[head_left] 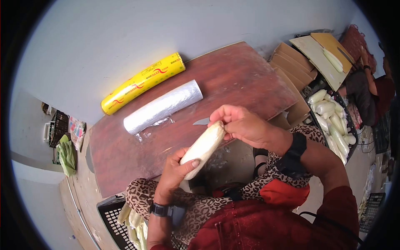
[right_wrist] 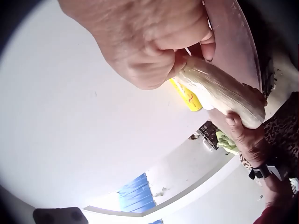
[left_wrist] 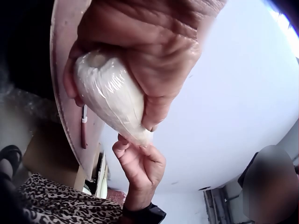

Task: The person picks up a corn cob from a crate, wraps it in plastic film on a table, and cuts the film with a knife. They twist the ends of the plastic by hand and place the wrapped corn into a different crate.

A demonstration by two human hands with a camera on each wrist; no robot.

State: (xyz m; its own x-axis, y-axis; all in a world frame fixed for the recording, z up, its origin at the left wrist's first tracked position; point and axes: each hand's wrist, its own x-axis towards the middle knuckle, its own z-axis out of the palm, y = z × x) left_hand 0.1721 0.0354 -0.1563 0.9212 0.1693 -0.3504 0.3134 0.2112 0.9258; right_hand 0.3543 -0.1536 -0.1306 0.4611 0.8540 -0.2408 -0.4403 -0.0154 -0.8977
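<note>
Holding one wrapped corn cob (head_left: 203, 148) above the tabletop (head_left: 233, 79), both hands clamped on it.
My left hand (head_left: 177, 168) grips its base, right hand (head_left: 241, 124) pinches its tip; two rolls, one knife (head_left: 201, 121) lie beyond.

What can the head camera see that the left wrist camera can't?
Only the head view shows the yellow cling-film box, the clear plastic-wrap roll, the small knife blade and the black crate of pale corn ears. Only the left wrist view shows the corn's blunt wrapped end close up. Both show the film-wrapped pale corn ear, held by the left hand and pinched by the right hand, and the brown wooden board.
</note>
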